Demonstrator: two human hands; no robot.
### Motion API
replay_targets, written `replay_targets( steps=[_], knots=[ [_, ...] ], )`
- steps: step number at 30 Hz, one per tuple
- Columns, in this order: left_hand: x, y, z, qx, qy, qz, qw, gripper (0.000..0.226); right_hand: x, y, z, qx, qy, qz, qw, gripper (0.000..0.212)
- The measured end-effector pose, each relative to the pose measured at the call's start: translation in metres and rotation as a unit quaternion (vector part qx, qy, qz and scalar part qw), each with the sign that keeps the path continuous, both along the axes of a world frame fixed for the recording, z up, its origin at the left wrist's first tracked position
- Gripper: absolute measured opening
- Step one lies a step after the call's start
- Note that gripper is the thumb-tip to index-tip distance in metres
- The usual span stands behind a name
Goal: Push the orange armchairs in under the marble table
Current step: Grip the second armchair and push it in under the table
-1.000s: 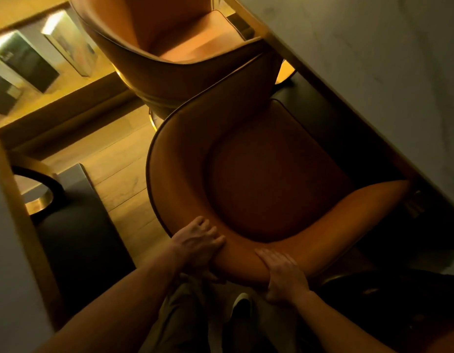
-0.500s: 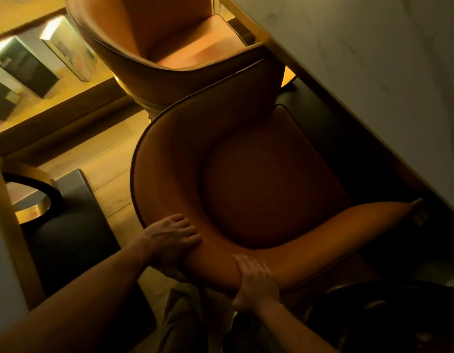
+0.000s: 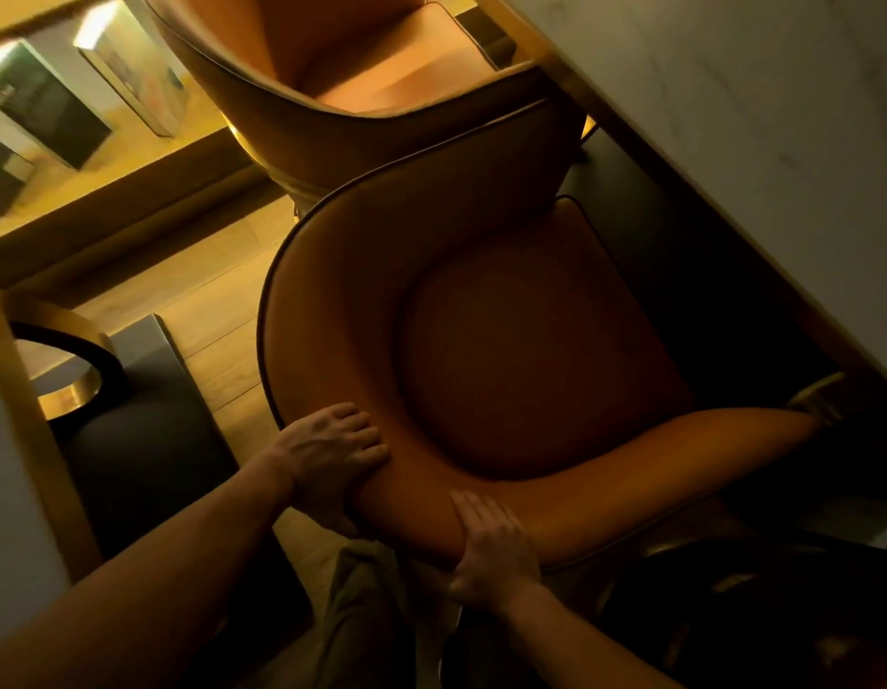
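An orange armchair (image 3: 531, 370) with a curved back fills the middle of the view, its seat facing the marble table (image 3: 759, 121) at the upper right. My left hand (image 3: 332, 455) grips the top of its backrest at the left. My right hand (image 3: 491, 549) holds the same backrest rim nearer to me, fingers laid over the top. The chair's right arm tip reaches the table's gold edge. A second orange armchair (image 3: 381, 67) stands beyond it at the top, close against the first chair's arm and next to the table edge.
A dark rug (image 3: 148, 440) and wooden floor (image 3: 222, 350) lie to the left. A round gold-rimmed base (image 3: 68, 390) stands at the far left. Framed panels (image 3: 48, 106) line the wall at the top left. My trouser legs (image 3: 376, 614) are below the chair back.
The near armchair has shifted and turned a little relative to the table, its right arm tip now at the table's edge. Both hands stayed on the backrest, the left one slid further left along it.
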State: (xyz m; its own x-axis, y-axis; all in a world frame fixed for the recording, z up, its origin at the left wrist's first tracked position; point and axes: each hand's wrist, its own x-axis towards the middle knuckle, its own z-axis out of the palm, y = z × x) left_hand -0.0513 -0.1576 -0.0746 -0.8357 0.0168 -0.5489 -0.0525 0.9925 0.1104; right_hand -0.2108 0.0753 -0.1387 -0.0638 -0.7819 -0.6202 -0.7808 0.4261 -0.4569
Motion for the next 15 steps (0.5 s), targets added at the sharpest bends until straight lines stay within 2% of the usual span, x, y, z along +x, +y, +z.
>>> replay_targets(
  steps=[5, 11, 15],
  knots=[
    [-0.001, 0.003, 0.002, -0.007, -0.001, 0.004, 1.0, 0.104, -0.007, 0.002, 0.006, -0.019, -0.012, 0.014, 1.0, 0.096],
    [-0.006, 0.006, -0.001, 0.002, 0.009, -0.001, 1.0, 0.108, -0.016, 0.006, 0.006, -0.023, -0.003, 0.006, 1.0, 0.109],
    [-0.003, 0.003, -0.005, 0.003, 0.026, -0.01, 1.0, 0.108, -0.013, 0.009, 0.001, -0.04, 0.004, -0.007, 0.999, 0.109]
  ],
)
